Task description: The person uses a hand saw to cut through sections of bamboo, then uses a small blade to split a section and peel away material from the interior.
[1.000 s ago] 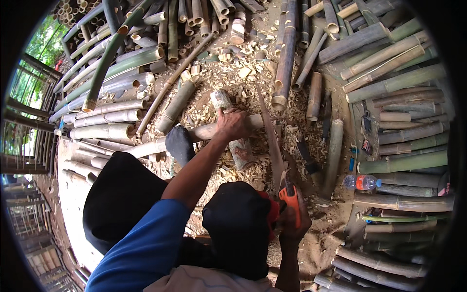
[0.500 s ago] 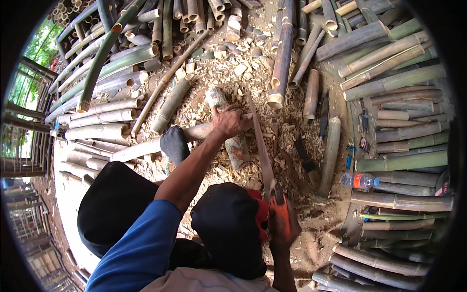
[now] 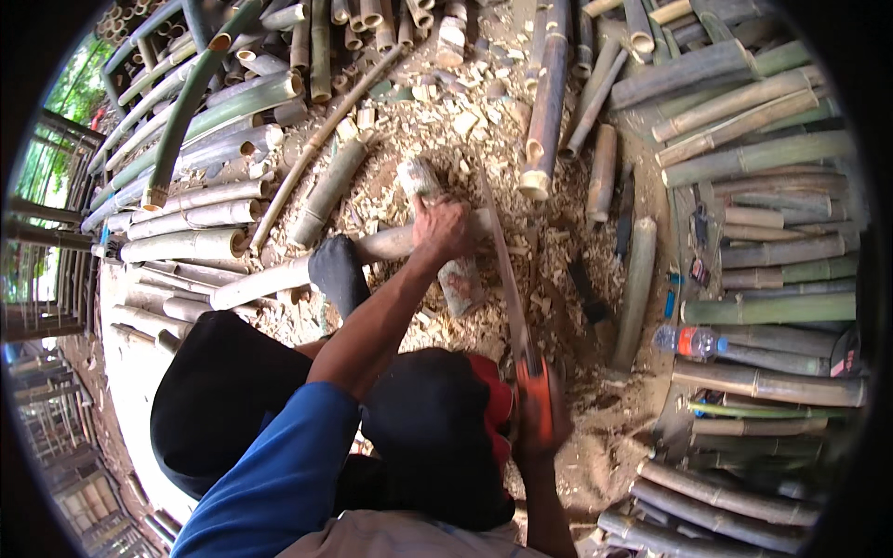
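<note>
My left hand [image 3: 443, 228] is wrapped over a bamboo pole [image 3: 386, 244] close to its right end. The pole lies across a short, rough-barked log [image 3: 460, 288]. A foot in a dark sock [image 3: 337, 274] presses on the pole farther left. In my right hand [image 3: 551, 423] is the orange handle of a handsaw [image 3: 510, 288], its long blade pointing away from me. The blade crosses at the pole's right end, just right of my left hand; how deep it sits in the bamboo cannot be made out.
Wood chips [image 3: 465, 121] cover the ground around the log. A dark-bladed knife-like tool [image 3: 586, 290] lies to the right, beside a loose bamboo length [image 3: 636, 298]. Bamboo stacks [image 3: 763, 312] line the right, with a plastic bottle [image 3: 688, 341]. More bamboo [image 3: 200, 216] lies left and far.
The saw and my right hand have shifted slightly forward. My left hand stays on the pole, its thumb now showing more beside the log. The whole view has moved a little.
</note>
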`<act>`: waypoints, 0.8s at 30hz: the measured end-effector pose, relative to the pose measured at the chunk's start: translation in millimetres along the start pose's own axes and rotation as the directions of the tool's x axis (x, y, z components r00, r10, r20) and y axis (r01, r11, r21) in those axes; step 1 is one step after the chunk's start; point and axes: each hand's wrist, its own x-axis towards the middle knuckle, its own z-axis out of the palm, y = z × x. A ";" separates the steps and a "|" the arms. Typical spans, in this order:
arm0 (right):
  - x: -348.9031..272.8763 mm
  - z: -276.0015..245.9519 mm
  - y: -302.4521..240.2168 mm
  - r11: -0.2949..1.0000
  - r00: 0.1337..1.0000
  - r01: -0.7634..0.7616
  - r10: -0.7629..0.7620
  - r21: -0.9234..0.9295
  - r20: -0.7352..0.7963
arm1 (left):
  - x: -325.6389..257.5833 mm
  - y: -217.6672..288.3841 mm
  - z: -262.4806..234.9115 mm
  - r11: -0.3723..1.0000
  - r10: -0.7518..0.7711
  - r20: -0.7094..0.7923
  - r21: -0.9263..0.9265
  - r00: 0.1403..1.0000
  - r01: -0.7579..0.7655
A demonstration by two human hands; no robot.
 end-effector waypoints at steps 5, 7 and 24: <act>93.3 43.1 1.8 0.989 0.988 -0.145 0.146 -0.017 0.055 | 13.2 13.1 -9.7 1.000 -0.029 0.075 -0.006 0.997 0.030; 66.2 35.7 -11.8 0.988 0.982 -0.150 0.152 -0.027 0.112 | 9.3 -8.8 10.1 0.998 -0.057 -0.018 -0.015 0.998 0.056; -19.6 -25.1 -39.4 0.971 0.976 -0.209 0.201 0.114 0.078 | 1.4 -11.9 5.3 1.000 -0.024 0.087 0.013 0.996 0.023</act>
